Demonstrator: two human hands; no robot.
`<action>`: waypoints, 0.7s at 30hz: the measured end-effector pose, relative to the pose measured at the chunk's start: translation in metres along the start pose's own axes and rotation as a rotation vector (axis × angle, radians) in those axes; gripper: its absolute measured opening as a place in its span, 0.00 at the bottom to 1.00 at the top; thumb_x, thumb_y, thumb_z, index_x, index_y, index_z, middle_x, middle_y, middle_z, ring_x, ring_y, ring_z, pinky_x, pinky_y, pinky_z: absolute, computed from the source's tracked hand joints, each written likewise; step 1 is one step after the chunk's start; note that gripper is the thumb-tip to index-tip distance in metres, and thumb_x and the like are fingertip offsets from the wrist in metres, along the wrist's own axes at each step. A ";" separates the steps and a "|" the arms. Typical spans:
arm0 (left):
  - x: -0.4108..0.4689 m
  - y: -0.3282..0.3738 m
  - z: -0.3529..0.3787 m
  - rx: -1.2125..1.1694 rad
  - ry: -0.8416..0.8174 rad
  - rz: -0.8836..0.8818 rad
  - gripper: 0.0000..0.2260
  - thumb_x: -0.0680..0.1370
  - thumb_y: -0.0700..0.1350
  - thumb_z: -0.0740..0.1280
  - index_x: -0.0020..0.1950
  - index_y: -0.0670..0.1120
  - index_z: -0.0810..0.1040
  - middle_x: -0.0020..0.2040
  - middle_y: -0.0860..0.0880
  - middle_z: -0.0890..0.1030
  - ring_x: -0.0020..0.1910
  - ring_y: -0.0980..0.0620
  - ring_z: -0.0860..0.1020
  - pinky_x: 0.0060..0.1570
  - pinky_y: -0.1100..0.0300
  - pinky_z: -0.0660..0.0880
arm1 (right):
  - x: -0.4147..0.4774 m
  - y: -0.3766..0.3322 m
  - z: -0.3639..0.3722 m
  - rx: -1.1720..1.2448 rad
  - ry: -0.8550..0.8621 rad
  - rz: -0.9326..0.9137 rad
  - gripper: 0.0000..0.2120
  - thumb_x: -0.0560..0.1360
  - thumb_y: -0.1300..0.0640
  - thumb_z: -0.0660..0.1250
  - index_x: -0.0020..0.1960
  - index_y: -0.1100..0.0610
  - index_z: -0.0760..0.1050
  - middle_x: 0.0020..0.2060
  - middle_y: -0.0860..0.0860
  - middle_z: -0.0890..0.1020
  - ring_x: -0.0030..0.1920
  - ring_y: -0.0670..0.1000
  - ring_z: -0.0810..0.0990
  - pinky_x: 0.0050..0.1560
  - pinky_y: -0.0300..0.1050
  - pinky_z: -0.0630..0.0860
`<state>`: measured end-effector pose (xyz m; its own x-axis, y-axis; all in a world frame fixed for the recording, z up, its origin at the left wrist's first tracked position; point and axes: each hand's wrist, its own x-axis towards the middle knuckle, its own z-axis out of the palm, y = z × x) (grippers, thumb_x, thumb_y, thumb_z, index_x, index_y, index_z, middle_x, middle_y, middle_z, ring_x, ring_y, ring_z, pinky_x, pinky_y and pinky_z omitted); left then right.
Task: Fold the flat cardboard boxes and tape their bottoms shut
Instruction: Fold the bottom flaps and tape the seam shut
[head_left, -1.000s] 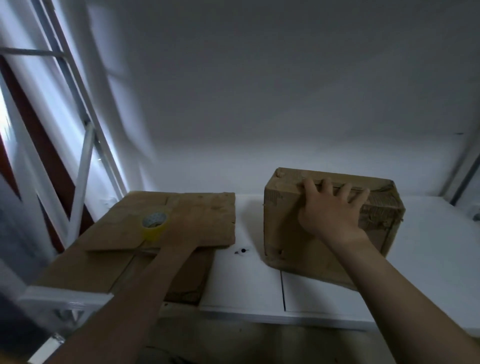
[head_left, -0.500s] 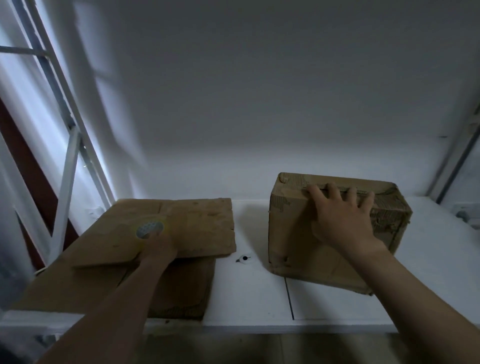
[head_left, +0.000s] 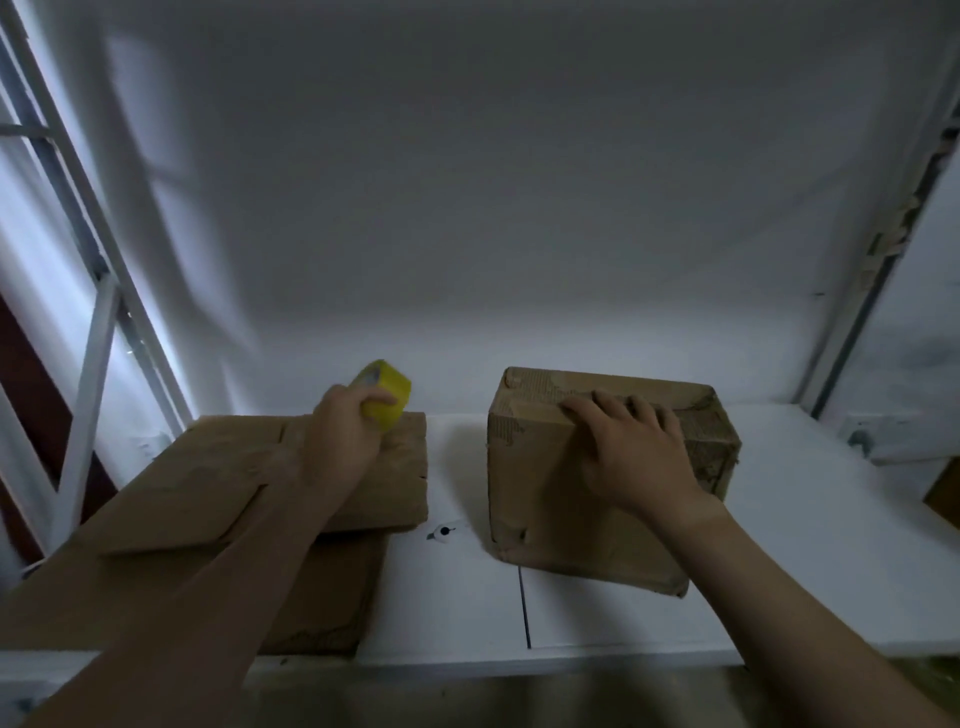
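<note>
While the left hand (head_left: 340, 441) clenches round a yellow tape roll (head_left: 387, 397), thumb on its near side, the roll sits raised above the far right corner of the flat cardboard (head_left: 208, 493). Right hand (head_left: 631, 452): fingers spread and fairly straight, laid over the top near edge of the folded box (head_left: 540, 493), pressing rather than grasping. Box stands assembled on the white table (head_left: 805, 519), right of centre, its worn surface patched with torn tape. Flat cardboard lies in overlapping sheets on the table's left part, reaching the near edge. Between the two, a small dark-centred object (head_left: 444, 531) rests on the table. White window frame (head_left: 88, 364) at far left.
</note>
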<state>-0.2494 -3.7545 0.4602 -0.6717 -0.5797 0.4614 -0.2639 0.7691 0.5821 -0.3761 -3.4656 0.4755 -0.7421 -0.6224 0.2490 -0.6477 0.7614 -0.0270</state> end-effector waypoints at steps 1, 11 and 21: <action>0.004 0.030 -0.001 -0.063 0.000 0.017 0.15 0.77 0.34 0.67 0.54 0.54 0.83 0.56 0.44 0.78 0.51 0.42 0.79 0.45 0.55 0.76 | -0.001 0.004 -0.002 0.023 -0.008 -0.018 0.29 0.79 0.46 0.60 0.77 0.39 0.56 0.77 0.48 0.64 0.75 0.62 0.62 0.74 0.63 0.57; 0.007 0.201 0.037 -0.646 -0.283 0.029 0.13 0.80 0.36 0.67 0.59 0.52 0.81 0.55 0.48 0.80 0.45 0.50 0.82 0.34 0.57 0.81 | 0.007 0.049 -0.018 0.722 0.033 -0.024 0.40 0.76 0.40 0.70 0.78 0.38 0.48 0.67 0.43 0.74 0.65 0.49 0.75 0.64 0.51 0.75; 0.017 0.203 0.064 -0.746 -0.397 -0.027 0.13 0.81 0.39 0.68 0.63 0.51 0.80 0.38 0.54 0.82 0.30 0.54 0.74 0.36 0.56 0.76 | 0.026 0.066 -0.018 0.846 0.133 0.058 0.15 0.74 0.43 0.73 0.58 0.47 0.81 0.64 0.41 0.70 0.60 0.42 0.71 0.61 0.41 0.71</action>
<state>-0.3589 -3.5912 0.5432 -0.9018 -0.3504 0.2529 0.1492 0.2968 0.9432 -0.4350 -3.4281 0.4975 -0.7859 -0.5197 0.3351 -0.5596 0.3669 -0.7431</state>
